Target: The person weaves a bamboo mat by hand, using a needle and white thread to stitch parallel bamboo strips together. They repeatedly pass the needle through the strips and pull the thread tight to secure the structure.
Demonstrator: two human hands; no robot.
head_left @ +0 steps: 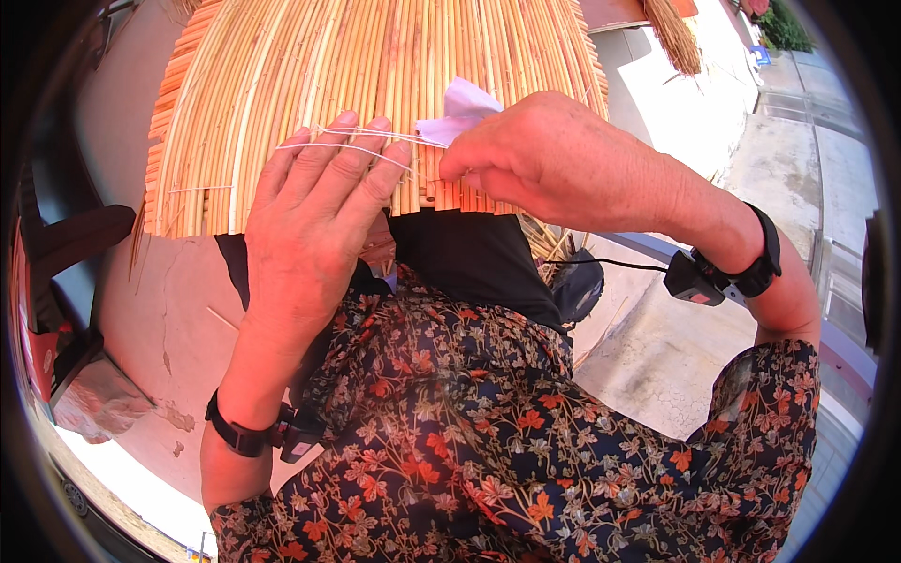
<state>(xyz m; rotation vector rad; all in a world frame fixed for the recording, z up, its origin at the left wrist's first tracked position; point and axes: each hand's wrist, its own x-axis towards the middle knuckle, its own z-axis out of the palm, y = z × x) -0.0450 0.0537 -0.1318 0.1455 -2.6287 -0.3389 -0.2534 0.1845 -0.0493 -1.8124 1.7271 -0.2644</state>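
Note:
A mat of straw-coloured reed stalks (310, 56), laid side by side, spreads in front of me with its near edge over my lap. My left hand (319, 192) lies flat on its near edge, fingers stretched forward. White string (357, 148) runs across these fingers toward the right. My right hand (540, 159) is closed in a pinch at the near edge, where the string leads into its fingers; the fingertips are partly hidden. A pale lilac scrap (458, 111), cloth or paper, stands up beside the right hand, against the string.
Loose stalks (549, 244) lie under the mat's near right side. A bundle of straw (671, 38) is at the far right. A dark piece of furniture (75, 235) stands at the left. A black cable (619, 264) runs to the device on my right wrist.

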